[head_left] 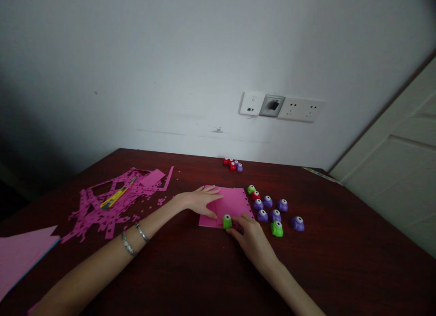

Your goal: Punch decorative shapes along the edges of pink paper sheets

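A pink paper sheet [229, 203] lies on the dark red table [334, 261], with small holes along its right edge. My left hand [200, 200] rests flat on the sheet's left part, fingers stretched out. My right hand [251, 238] sits at the sheet's near edge, its fingers closed on a small green punch [227, 221] that stands on that edge.
Several small purple, green and red punches [272, 209] stand just right of the sheet; a few more [233, 164] sit near the wall. Pink paper scraps and a yellow cutter [114, 198] lie at the left, more pink sheets [20, 257] at the near left edge.
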{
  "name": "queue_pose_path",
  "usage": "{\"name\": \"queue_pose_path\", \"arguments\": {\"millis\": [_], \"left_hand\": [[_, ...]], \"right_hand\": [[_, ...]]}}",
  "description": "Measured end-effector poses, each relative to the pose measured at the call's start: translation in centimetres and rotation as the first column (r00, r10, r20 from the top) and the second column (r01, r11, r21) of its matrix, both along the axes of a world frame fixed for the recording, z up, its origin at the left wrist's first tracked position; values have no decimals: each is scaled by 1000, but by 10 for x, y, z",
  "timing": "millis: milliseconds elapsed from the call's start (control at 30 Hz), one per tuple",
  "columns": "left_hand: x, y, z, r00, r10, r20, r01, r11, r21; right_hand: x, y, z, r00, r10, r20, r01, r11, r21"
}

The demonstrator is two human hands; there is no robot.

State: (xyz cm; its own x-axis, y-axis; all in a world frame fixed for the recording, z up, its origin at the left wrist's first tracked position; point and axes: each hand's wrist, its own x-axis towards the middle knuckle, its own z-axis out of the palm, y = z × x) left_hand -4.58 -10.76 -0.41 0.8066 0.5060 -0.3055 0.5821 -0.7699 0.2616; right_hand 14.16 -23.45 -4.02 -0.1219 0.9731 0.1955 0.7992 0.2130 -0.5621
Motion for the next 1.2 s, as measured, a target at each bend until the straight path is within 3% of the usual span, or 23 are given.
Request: {"name": "queue_pose_path", "arguments": {"millis": [367, 467, 567, 700, 800, 900, 1033, 1200], "left_hand": [[0, 1, 1, 1000, -2, 26, 3, 999, -33], [-1, 0, 11, 990, -4, 142, 6, 1000, -11], [0, -2, 25, 948, 19, 317, -42, 997, 66], [5, -7, 33, 870, 112, 481, -168, 983, 75], [10, -9, 29, 845, 215, 490, -216, 975, -56], [12, -11, 22, 851, 318, 418, -211, 936, -282], [11, -13, 19, 875, 393, 283, -188, 814, -550], [12, -20, 20, 903, 394, 173, -189, 723, -664]], "right_hand": [[3, 0, 2, 1000, -6, -2, 6, 1000, 26], [10, 2, 9, 997, -23, -79, 24, 1000, 12], [17, 8, 20, 982, -54, -179, 36, 994, -105], [23, 21, 34, 969, -5, -246, -61, 964, -259], [24, 31, 39, 970, 56, -238, -160, 881, -446], [23, 41, 40, 961, 114, -252, -240, 797, -554], [22, 51, 36, 954, 127, -271, -267, 771, -578], [18, 56, 37, 964, 117, -237, -244, 736, -631]]}}
